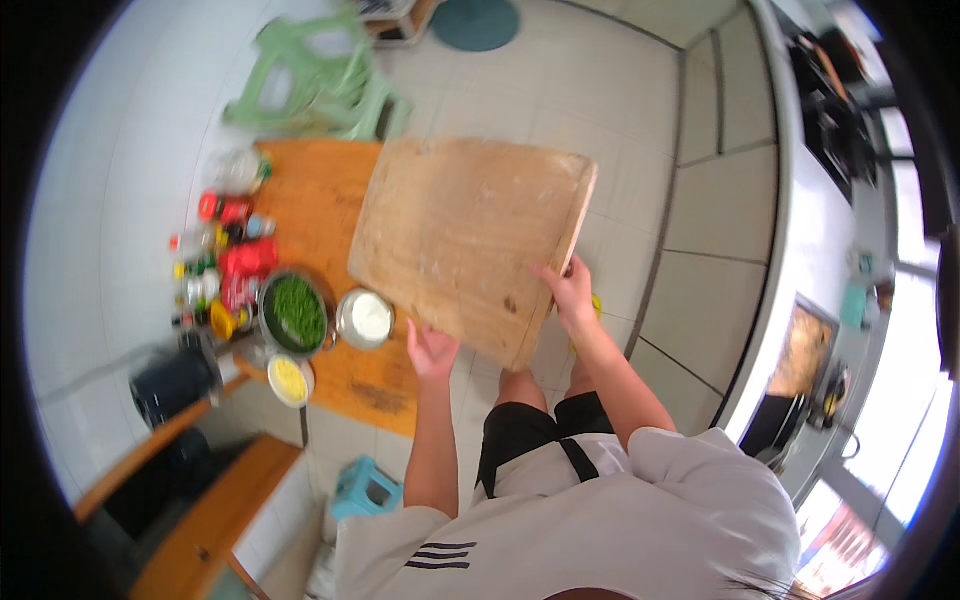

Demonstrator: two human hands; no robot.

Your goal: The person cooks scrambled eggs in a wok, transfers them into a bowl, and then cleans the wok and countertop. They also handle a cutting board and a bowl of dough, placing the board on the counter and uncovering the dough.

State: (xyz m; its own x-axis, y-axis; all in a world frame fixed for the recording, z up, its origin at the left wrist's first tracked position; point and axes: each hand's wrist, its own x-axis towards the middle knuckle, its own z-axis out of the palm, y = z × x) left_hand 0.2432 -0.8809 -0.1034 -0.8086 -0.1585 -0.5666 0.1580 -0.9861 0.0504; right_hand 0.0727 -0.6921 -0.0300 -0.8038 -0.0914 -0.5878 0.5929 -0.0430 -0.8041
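A large wooden cutting board, pale and worn with a dark spot near one corner, is between my two hands. My right hand grips its right edge, thumb on the top face and fingers underneath. At the near left edge, my left hand supports the board, its fingers partly hidden below. The board overlaps the wooden table and extends past its right side over the floor. Left of my left hand stands a round bowl of white powder. Beside that is a metal pot of chopped greens.
A bowl of yellow food sits at the table's near left corner. Several bottles line the wall side. Green plastic stools stand beyond the table, and a blue stool is below. A kitchen counter runs along the right.
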